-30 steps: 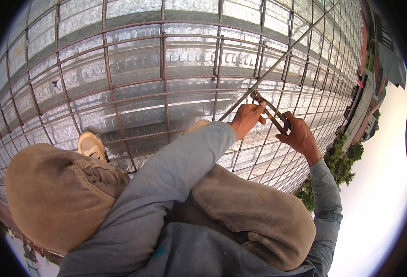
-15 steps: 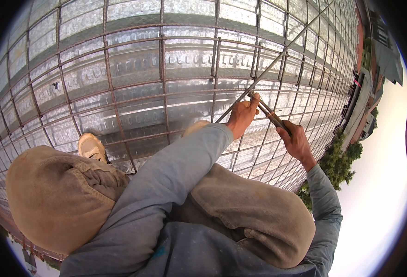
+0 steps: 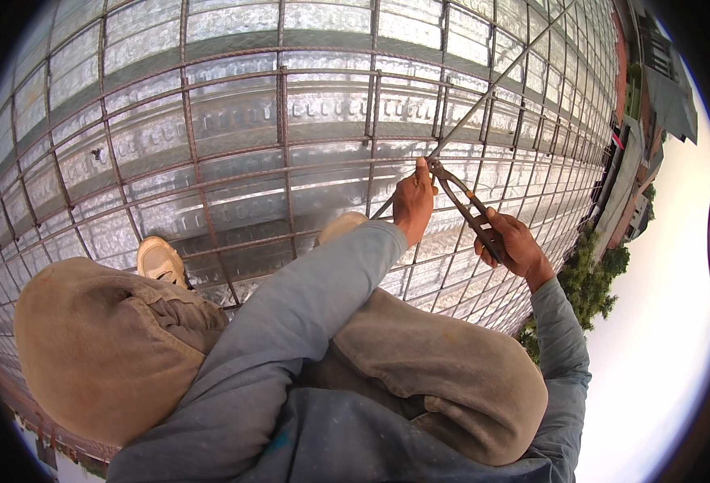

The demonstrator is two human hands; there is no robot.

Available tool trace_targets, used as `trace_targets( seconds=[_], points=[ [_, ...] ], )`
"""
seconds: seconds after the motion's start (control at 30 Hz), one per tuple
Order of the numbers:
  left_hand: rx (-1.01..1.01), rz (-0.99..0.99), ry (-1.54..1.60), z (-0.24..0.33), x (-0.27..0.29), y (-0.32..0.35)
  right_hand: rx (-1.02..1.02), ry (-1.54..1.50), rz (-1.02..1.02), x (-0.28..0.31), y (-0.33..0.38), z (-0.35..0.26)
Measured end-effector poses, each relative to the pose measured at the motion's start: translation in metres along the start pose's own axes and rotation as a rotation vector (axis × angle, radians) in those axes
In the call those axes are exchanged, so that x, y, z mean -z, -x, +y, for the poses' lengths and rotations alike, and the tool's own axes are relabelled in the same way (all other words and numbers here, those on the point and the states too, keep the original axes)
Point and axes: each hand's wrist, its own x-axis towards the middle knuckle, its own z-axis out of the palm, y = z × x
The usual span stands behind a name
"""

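In my right hand (image 3: 509, 243) is a pair of dark steel pincers (image 3: 441, 172), its handles spread apart and its jaws at a bar crossing. My left hand (image 3: 415, 201) is closed beside the jaws, thumb and fingers pressed together at the same crossing. What those fingers pinch is too small to make out. A long thin rod (image 3: 506, 74) runs diagonally from the upper right down to this spot and on past my left hand. Under both hands lies a grid of rusty reinforcing bars (image 3: 285, 121).
Ribbed, shiny metal decking (image 3: 234, 193) lies under the bars. My beige shoe (image 3: 160, 262) rests at the left, and a second shoe (image 3: 341, 227) is partly hidden by my left arm. Trees (image 3: 588, 278) and buildings (image 3: 667, 105) appear beyond the right edge.
The pincers' handles have spread apart, and my right hand has shifted slightly down. My left hand has drawn a little left, its fingers still at the crossing.
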Motion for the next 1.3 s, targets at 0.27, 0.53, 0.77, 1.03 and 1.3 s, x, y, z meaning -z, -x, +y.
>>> trace_targets(
  seconds=[0.27,0.53,0.77,1.03,1.3],
  points=[
    [0.050,0.018,0.004,0.001,0.002,-0.003,0.813,1.354,0.582,-0.005,0.003,0.001],
    [-0.028,-0.001,-0.124,-0.013,-0.004,-0.005,0.322,0.642,0.177,0.022,-0.004,0.034],
    [0.098,-0.282,-0.084,0.001,0.009,-0.006,0.022,-0.190,-0.055,0.016,-0.005,0.029],
    [0.082,-0.171,-0.154,0.021,0.005,0.012,0.395,0.806,0.268,-0.017,0.007,0.020],
    [-0.118,-0.082,-0.269,0.020,-0.003,0.016,0.670,1.261,0.413,-0.027,0.004,0.052]
  ],
)
